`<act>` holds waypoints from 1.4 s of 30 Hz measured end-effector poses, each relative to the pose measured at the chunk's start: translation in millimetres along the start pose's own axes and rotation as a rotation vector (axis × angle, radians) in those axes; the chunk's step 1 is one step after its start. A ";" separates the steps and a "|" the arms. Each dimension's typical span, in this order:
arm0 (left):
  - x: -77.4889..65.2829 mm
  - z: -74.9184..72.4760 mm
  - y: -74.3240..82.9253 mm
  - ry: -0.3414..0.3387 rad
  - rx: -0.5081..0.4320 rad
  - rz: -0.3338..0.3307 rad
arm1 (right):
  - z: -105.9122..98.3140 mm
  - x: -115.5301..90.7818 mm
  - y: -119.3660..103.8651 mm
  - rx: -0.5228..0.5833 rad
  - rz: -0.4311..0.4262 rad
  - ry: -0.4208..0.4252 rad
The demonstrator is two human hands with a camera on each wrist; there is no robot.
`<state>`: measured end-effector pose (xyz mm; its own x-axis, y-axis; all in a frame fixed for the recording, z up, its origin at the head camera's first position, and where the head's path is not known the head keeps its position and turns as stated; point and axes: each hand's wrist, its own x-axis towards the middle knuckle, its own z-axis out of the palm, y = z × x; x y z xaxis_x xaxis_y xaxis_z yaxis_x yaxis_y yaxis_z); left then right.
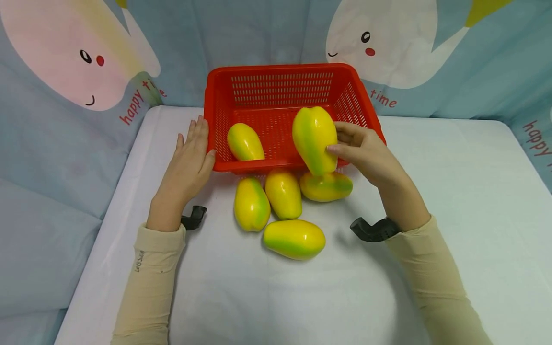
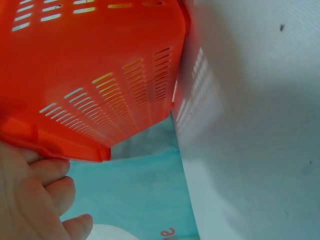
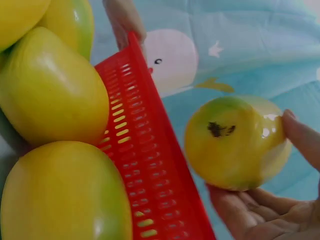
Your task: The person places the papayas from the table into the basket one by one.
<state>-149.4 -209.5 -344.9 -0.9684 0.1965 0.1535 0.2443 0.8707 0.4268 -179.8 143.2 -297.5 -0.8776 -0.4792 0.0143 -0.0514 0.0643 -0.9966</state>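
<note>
My right hand point(image 1: 364, 151) pinches a yellow-green papaya point(image 1: 312, 139) between thumb and fingers. It is held tilted over the front rim of a red plastic basket point(image 1: 282, 165). In the right wrist view this papaya point(image 3: 235, 142) shows a dark mark on its end. My left hand point(image 1: 187, 160) lies against the basket's left side, fingers extended, touching the rim point(image 2: 55, 150). One papaya point(image 1: 245, 142) lies inside the basket at the left. Several more sit on the table before it, among them a crosswise papaya point(image 1: 294, 239) nearest me.
A white cloth point(image 1: 241, 297) covers the table. Behind it hangs a light blue curtain point(image 1: 267, 33) with cartoon prints, close to the basket's back. Black wrist devices point(image 1: 374, 230) stick out from both wrists.
</note>
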 end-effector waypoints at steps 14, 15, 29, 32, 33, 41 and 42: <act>0.1 -0.5 1.2 -0.006 -0.002 -0.008 | 19.8 42.6 4.0 0.178 0.044 0.087; 0.1 -0.7 1.6 -0.007 -0.001 -0.008 | 20.5 44.8 4.1 0.179 0.055 0.091; 0.0 0.0 0.9 -0.008 0.004 -0.006 | 29.6 66.5 6.4 0.097 0.141 0.098; -0.3 -0.1 0.4 -0.009 0.008 -0.006 | 32.3 72.1 7.4 0.011 0.157 0.092; -0.4 -0.1 0.2 -0.008 0.009 -0.006 | 33.6 74.3 7.6 -0.018 0.163 0.089; 0.2 0.7 -0.8 -0.008 0.003 0.000 | 41.3 90.1 9.2 -0.181 0.292 0.063; 0.3 0.7 -1.0 -0.010 0.004 0.001 | 41.5 90.9 9.1 -0.197 0.313 0.055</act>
<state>-150.0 -210.0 -345.8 -0.9687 0.2013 0.1452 0.2447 0.8725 0.4230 -240.2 63.9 -308.6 -0.8895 -0.3620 -0.2788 0.1376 0.3696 -0.9190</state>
